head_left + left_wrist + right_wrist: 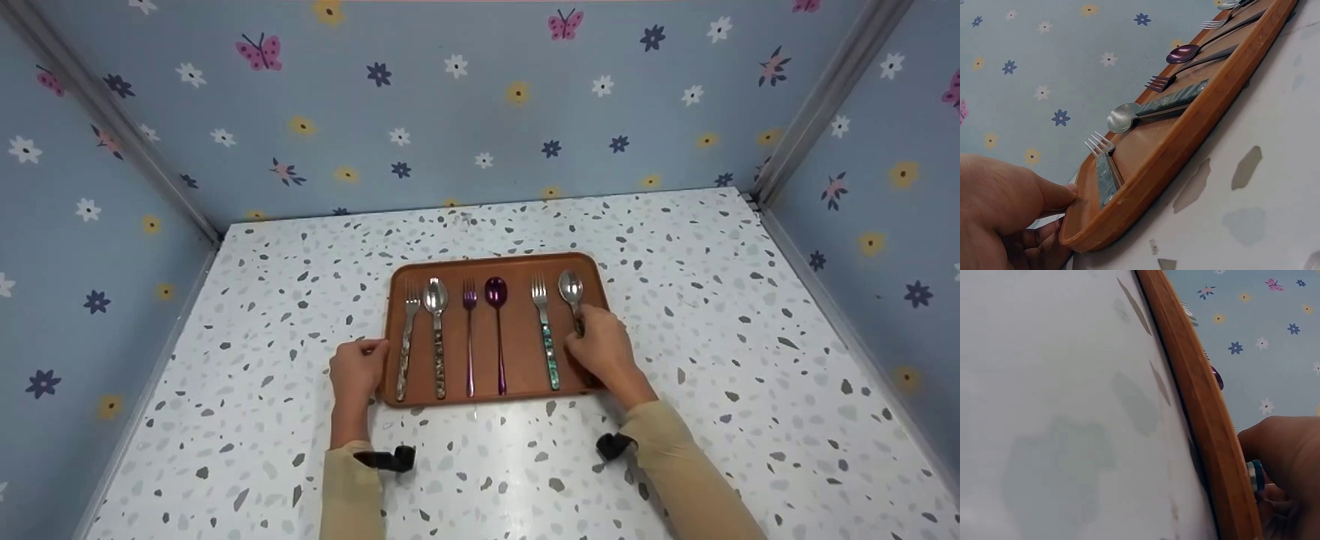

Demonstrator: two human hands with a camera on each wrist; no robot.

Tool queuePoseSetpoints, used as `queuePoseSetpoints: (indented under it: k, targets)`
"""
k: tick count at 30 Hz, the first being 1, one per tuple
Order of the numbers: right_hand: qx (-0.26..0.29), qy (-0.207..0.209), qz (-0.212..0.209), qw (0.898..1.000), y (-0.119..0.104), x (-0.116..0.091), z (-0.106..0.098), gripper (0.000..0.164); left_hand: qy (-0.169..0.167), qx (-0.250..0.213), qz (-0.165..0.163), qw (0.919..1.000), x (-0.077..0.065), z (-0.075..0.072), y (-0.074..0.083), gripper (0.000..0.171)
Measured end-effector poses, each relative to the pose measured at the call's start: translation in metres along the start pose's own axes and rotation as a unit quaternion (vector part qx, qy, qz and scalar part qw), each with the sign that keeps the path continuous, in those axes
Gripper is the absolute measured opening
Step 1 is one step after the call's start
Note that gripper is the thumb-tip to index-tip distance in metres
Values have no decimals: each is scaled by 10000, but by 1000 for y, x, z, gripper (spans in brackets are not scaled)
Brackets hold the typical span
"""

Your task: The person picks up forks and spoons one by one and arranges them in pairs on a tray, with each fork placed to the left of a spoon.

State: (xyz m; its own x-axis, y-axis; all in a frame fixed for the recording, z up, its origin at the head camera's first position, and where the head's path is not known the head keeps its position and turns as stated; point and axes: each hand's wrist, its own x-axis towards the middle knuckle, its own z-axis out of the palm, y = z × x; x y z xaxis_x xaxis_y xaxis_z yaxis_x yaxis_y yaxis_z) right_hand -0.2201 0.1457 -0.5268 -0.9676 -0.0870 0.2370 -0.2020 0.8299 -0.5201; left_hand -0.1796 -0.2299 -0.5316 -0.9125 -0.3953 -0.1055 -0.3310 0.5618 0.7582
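Note:
A brown tray [521, 330] lies on the table with forks and spoons in a row. My left hand [358, 371] pinches its left rim, thumb [1061, 194] on top in the left wrist view. At the tray's right side my right hand [606, 346] grips the handle of a silver spoon [571, 287]; a bit of teal handle [1256, 475] shows in the right wrist view. Beside that spoon is a fork with a teal handle [546, 330]. A purple spoon [496, 292] and purple fork [469, 300] lie mid-tray. Leftmost are a fork [409, 326] and spoon [436, 300] with patterned handles.
The speckled white table [247, 360] surrounds the tray. Blue panels with flowers and butterflies stand at the back [480, 105], left [67, 262] and right [892, 247]. A black strap-like device [390, 457] sits at the left wrist, another [613, 446] at the right.

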Motion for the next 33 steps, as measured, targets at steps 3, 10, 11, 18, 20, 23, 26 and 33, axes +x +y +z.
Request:
queuePoseSetpoints:
  k: [3,10,11,18,20,23,26,33]
  targets:
    - [30,-36,55,10000,0,-1,0,16,19,-3,11,10000,0,0,0,27]
    - [-23,-83,36,10000,1,-4,0,21,38,30,144,9999,-2,1,-1,27]
    - [-39,-83,14,10000,1,-5,0,20,33,33,165,9999,-2,1,-1,27]
    - [-65,-31,-1,10000,1,-5,1,19,6,19,124,9999,-1,0,-1,27]
    - [-90,-34,18,10000,1,-5,0,19,13,9,111,9999,-1,0,0,27]
    - [-142,-66,61,9999,1,-6,0,20,25,25,116,9999,-1,0,0,27]
    - [-215,-97,148,9996,0,-6,-2,22,6,55,114,9999,-1,-1,0,27]
    - [-451,-62,249,9987,-1,-9,-4,28,-57,159,174,9997,0,-3,-1,29]
